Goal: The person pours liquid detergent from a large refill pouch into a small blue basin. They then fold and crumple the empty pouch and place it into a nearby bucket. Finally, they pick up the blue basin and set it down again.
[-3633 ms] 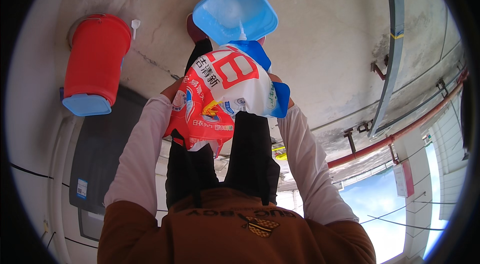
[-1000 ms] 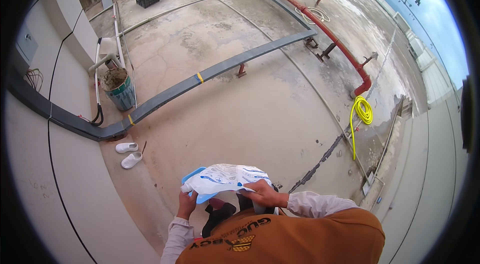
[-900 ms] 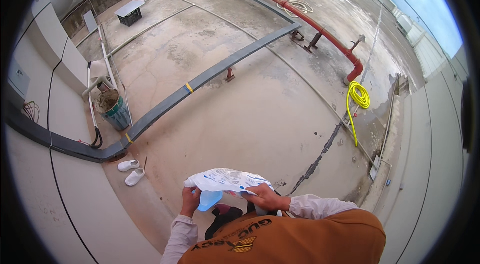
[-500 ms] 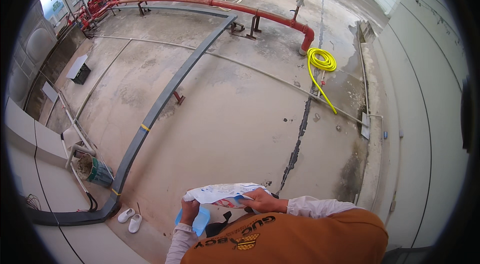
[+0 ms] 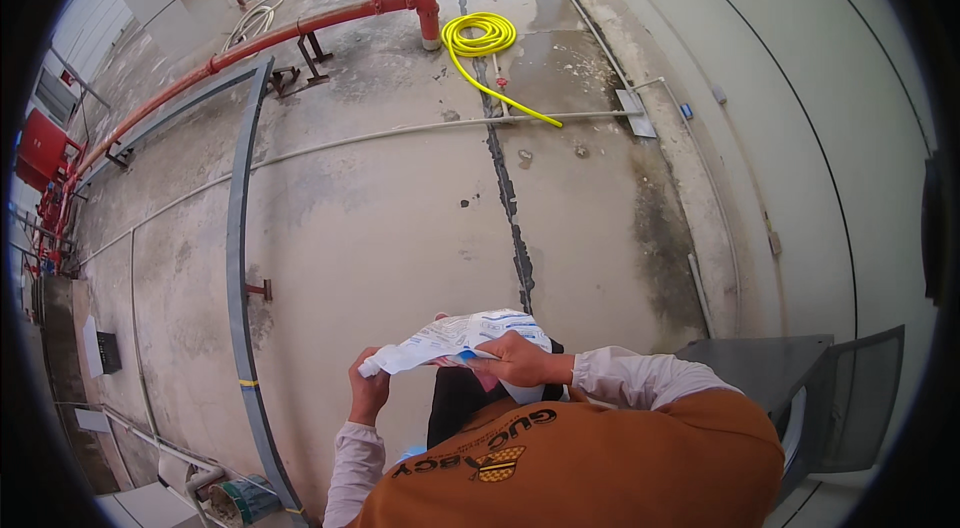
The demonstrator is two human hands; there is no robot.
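A white plastic bag [image 5: 452, 335] with blue print stretches between my hands in front of my body. My left hand [image 5: 369, 390] is closed around its twisted left corner. At the right end, my right hand [image 5: 518, 360] grips the bag's edge with bent fingers. Something pink and blue shows just under the bag near the right hand; I cannot make out whether it is print or contents. A sliver of light blue plastic [image 5: 412, 452] peeks out beside my left forearm, mostly hidden by my brown shirt.
A grey metal channel [image 5: 239, 228] runs along the floor at left. Beyond it, a thick red pipe [image 5: 300, 29] crosses the concrete. A coiled yellow hose [image 5: 480, 34] lies far ahead. Close on the right stands a grey panel [image 5: 858, 398] by the pale wall. A bucket [image 5: 243, 501] sits low left.
My view has swung to the right, bringing the grey panel in and losing the white shoes. Both hands keep hold of the bag, while the light blue plastic is now mostly covered.
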